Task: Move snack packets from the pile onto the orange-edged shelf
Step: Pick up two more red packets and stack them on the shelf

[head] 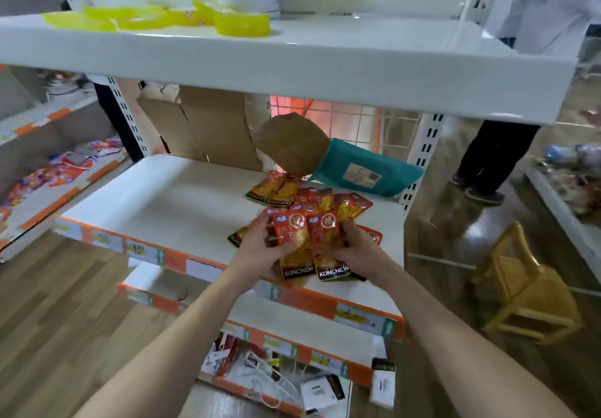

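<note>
Evidently the left hand (260, 248) and right hand (354, 248) each clasp a glossy red-and-yellow foil snack packet (294, 239), upright near the front of the white orange-edged shelf (169, 260). More packets (325, 201) lie just behind. Best to lower them squarely, labels facing front, then let go gently.

Both bare forearms stretched forward from the lower edge of the view, angled inward toward each other. The left hand (260, 250) and the right hand (356, 248) sat side by side, level with each other, palms turned inward. Each had its fingers curled round the outer edge of the packets (325, 242) held between them.
</note>
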Motion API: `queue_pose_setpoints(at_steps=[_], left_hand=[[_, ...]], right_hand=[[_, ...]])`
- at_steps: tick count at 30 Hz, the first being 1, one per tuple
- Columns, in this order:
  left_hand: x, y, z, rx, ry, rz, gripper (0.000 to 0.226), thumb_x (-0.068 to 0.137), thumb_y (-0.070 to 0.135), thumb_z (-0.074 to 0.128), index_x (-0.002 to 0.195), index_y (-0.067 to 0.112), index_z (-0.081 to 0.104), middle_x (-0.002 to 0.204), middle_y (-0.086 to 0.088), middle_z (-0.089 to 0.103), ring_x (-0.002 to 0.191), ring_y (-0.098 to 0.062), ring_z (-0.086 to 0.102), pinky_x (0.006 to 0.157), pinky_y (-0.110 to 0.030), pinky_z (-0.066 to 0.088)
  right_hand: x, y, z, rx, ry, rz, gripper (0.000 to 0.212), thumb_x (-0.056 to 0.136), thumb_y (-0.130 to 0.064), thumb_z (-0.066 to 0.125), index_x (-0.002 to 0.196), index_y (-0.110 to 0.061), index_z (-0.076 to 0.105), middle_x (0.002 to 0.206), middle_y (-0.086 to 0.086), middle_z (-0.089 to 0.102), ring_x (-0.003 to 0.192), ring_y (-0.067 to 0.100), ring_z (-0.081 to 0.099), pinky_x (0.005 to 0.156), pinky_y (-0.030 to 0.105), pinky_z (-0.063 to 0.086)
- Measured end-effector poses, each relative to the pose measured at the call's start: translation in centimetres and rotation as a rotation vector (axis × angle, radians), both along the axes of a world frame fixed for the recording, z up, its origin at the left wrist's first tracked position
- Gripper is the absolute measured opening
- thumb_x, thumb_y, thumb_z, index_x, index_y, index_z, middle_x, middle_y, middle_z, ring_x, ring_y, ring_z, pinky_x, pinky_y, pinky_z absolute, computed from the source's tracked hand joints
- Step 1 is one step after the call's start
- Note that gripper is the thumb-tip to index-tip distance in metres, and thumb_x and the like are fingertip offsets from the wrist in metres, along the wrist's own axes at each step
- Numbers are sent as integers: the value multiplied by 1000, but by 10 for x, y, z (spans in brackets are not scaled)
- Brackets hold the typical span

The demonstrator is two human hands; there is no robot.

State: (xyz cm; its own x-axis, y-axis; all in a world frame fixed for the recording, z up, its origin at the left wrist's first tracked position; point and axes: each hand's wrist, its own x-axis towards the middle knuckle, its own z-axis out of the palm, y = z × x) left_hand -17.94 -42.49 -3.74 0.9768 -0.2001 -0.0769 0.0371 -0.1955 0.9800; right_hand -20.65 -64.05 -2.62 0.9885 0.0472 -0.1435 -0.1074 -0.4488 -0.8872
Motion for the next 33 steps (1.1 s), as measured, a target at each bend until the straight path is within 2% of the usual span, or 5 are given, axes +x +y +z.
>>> queue_pose_setpoints(at_steps=[5, 10, 15, 22, 33], left_hand=[[3, 5, -4, -85, 79, -29, 22, 94, 12, 68, 110, 26, 67, 108, 7, 73, 95, -1, 69, 87, -26, 56], [7, 8, -9, -147, 114, -91, 40, 95, 29, 67, 133, 24, 59, 125, 2, 68, 116, -18, 65, 103, -48, 51], [11, 13, -14, -139, 130, -192, 56, 90, 20, 72, 141, 22, 51, 128, 1, 66, 119, -16, 62, 105, -46, 49], [18, 11, -15, -10, 117, -322, 70, 85, 22, 79, 145, 25, 44, 133, -4, 60, 123, -20, 58, 106, -46, 48], [-3, -59, 7, 28, 90, -579, 66, 78, 24, 83, 136, 28, 53, 128, 2, 65, 119, -18, 61, 105, -49, 49]], right_hand=[[-5, 13, 5, -158, -26, -11, 39, 87, -32, 75, 116, -30, 49, 115, -9, 63, 109, 16, 60, 94, 36, 51], [-9, 23, 14, -230, -85, -66, 34, 87, -24, 75, 114, -24, 54, 105, -12, 61, 95, 6, 58, 73, 15, 46], [-14, 29, 18, -193, -115, -214, 35, 82, -33, 78, 114, -23, 64, 107, -8, 70, 99, 12, 65, 86, 33, 54], [-54, 20, 17, -82, -108, -419, 25, 84, -3, 72, 103, -17, 64, 96, 0, 73, 91, 17, 71, 82, 35, 60], [-133, -19, 28, -5, -128, -629, 33, 83, -9, 78, 112, -14, 62, 101, -3, 73, 90, 10, 71, 80, 29, 60]])
